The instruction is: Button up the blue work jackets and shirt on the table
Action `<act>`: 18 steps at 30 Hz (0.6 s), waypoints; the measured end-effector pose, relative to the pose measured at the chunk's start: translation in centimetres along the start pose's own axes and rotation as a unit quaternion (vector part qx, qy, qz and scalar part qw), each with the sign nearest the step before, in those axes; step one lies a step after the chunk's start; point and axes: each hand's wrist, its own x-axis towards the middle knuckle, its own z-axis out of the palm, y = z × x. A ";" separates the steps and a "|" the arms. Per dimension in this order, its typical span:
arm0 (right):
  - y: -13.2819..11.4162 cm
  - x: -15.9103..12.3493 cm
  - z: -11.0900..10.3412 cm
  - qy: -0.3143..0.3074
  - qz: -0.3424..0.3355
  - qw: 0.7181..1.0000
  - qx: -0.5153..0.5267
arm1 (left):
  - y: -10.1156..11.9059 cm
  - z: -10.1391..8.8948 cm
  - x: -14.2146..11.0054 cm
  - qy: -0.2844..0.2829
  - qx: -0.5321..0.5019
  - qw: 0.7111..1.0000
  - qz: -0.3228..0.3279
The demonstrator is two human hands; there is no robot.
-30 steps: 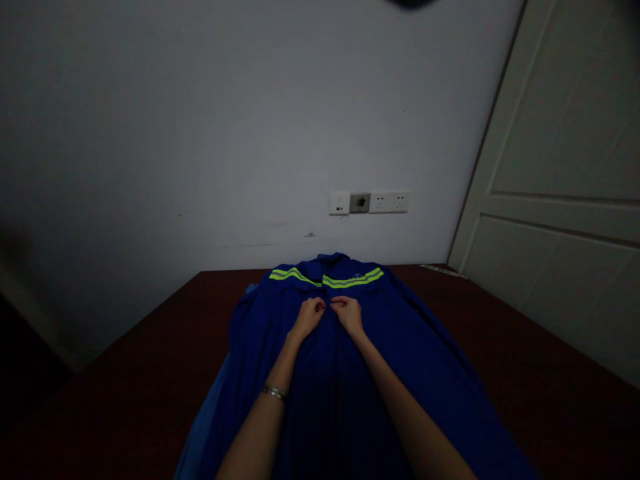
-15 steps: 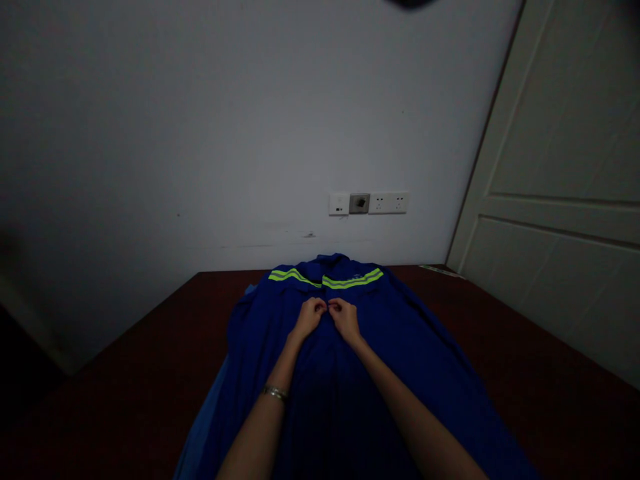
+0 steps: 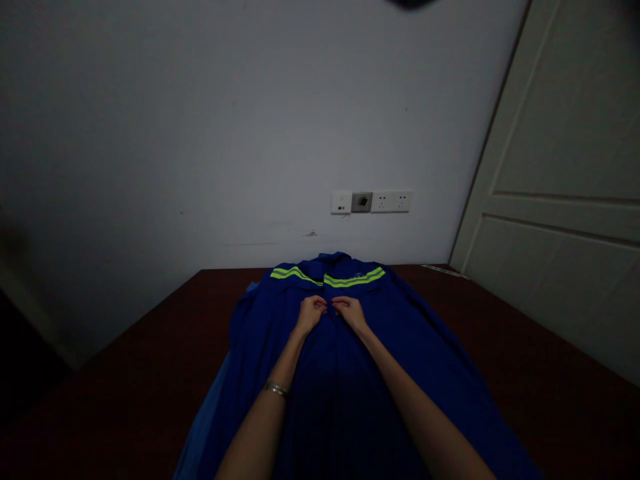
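Observation:
A dark blue work jacket [image 3: 420, 353] with yellow-green and grey reflective strips across its chest lies spread out, collar toward the wall. My left hand [image 3: 312, 313] is at the jacket's front opening, just below the strips, its fingers pinched on the fabric edge. Opposite it, a small gap away, my right hand [image 3: 349, 312] has its fingertips bent together at the other front edge. Whatever small part of the front lies between the fingertips is too dark and small to make out. Light blue cloth [image 3: 207, 413] shows from under the jacket's left side.
The dark red-brown table [image 3: 150, 360] reaches back to a pale wall [image 3: 250, 133]. Sockets and a switch plate [image 3: 371, 202] sit on that wall. A pale panelled door [image 3: 560, 267] stands at the right. A thin flat strip [image 3: 445, 271] lies near the table's back right corner.
My right hand came close to the left half a second ago and has since drawn slightly apart to the right. My left hand stays almost in place. The jacket lies as before.

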 end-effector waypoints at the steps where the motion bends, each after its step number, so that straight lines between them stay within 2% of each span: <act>1: 0.0 0.0 0.0 -0.001 0.002 1.000 0.008 | -0.1 0.0 0.0 0.005 -0.007 1.000 -0.002; 10: 0.3 0.2 0.2 -0.016 -0.003 0.999 0.035 | -0.2 0.1 -0.3 0.044 -0.024 0.998 0.027; 18: 0.7 0.1 0.6 0.016 -0.039 0.999 0.009 | -0.2 0.2 -0.4 0.048 -0.015 0.998 0.038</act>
